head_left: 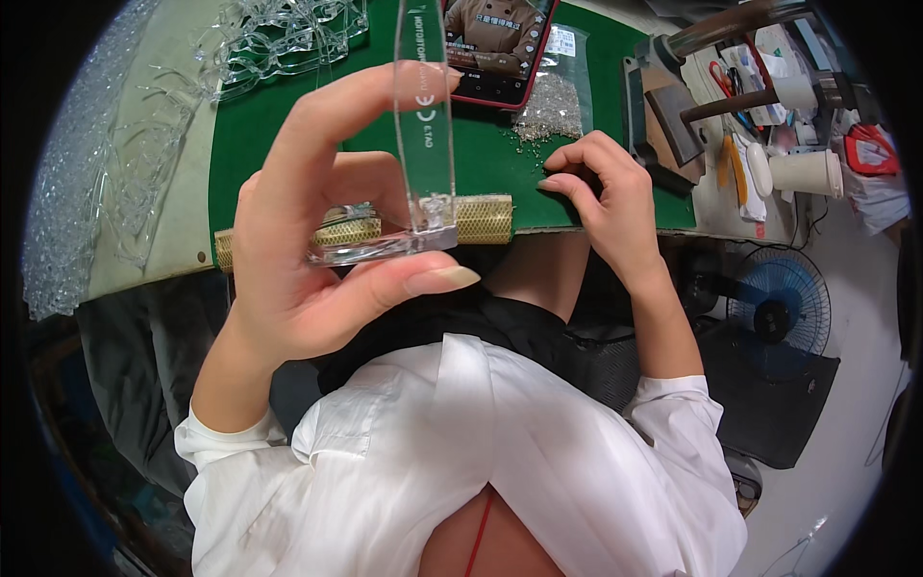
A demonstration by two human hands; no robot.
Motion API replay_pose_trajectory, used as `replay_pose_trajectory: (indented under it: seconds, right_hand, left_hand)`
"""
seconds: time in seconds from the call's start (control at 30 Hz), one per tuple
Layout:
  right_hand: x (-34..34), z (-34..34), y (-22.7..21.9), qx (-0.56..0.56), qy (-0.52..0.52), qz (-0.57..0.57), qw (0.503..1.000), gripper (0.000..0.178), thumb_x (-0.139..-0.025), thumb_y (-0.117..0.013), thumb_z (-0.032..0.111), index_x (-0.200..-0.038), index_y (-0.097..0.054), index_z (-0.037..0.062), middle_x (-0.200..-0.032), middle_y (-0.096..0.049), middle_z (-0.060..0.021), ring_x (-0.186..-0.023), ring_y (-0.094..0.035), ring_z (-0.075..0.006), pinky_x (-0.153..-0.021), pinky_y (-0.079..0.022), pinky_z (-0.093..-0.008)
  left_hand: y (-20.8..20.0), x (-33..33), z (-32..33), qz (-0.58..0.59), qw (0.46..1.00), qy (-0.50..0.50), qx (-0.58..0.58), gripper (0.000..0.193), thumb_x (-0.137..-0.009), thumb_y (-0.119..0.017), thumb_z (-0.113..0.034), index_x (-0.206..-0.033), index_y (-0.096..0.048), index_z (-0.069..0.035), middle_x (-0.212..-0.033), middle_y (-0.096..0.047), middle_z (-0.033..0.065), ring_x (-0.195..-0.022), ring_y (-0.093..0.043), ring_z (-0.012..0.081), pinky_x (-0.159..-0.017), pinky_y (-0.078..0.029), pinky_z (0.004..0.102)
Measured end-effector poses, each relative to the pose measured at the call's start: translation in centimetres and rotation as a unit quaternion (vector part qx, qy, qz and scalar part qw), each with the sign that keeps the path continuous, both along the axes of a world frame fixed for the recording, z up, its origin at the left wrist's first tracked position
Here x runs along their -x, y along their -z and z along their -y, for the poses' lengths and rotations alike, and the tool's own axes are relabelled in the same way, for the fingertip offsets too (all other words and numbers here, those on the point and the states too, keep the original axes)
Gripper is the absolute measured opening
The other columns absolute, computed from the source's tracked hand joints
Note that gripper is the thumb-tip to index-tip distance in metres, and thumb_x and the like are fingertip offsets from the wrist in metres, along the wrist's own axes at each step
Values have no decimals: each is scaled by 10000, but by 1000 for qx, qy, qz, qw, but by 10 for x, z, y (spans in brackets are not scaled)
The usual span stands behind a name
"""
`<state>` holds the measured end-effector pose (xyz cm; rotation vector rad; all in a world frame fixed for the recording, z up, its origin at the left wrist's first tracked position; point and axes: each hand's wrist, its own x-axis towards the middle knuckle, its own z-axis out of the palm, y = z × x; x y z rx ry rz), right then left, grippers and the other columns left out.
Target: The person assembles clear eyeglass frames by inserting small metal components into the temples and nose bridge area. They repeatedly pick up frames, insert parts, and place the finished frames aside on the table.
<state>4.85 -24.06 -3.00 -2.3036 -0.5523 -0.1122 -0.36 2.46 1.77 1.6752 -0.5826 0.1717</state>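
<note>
My left hand (279, 226) is raised close to the camera, gripping a clear plastic glasses frame (423, 144). One temple arm stands upright from the hinge corner, between the forefinger and the thumb. Behind it, a gold mesh-patterned roll (484, 219) lies along the near edge of the green mat (288, 130). My right hand (615, 197) rests low over the mat with thumb and forefinger drawn together; anything between the tips is too small to make out. Just beyond those fingertips are loose tiny metal pieces (529, 144), spilled beside a clear bag (556, 101) of them.
A phone (495, 48) with a red case lies at the mat's far side. Several clear frames (284, 43) are heaped far left, beside clear plastic wrapping (82, 154). A hand press (673, 115) stands at right, near a white cup (808, 173). A fan (777, 303) is below.
</note>
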Motion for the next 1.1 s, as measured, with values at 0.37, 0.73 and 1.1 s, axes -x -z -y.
replay_pose_trajectory:
  seconds: [0.37, 0.73, 1.1]
  right_hand:
    - [19, -23, 9, 119, 117, 117, 979, 103, -745, -692, 96, -735, -597, 60, -738, -560, -48, -707, -563, -239, -583, -444, -359]
    - [11, -3, -2, -17, 5, 34, 999, 60, -819, -564, 54, -785, -536, 13, -759, -526, -81, -696, -532, -252, -613, -419, -318]
    - [19, 16, -96, -78, -160, 288, 941, 199, -749, -690, 208, -748, -598, 32, -731, -559, -62, -647, -503, -190, -549, -382, -281]
  left_hand:
    - [8, 1, 6, 26, 1000, 3, -9, 808, -736, -733, -184, -1360, -289, 71, -1368, -389, 262, -671, -630, 178, -703, -514, 306]
    - [-6, -4, 23, 59, 996, 63, 24, 831, -669, -809, -176, -1306, -349, 96, -1330, -436, 265, -653, -633, 153, -652, -510, 271]
    - [-8, -14, 95, -57, 990, 119, 59, 714, -709, -786, -131, -1324, -443, -14, -630, -594, 1, -558, -577, 69, -540, -433, 192]
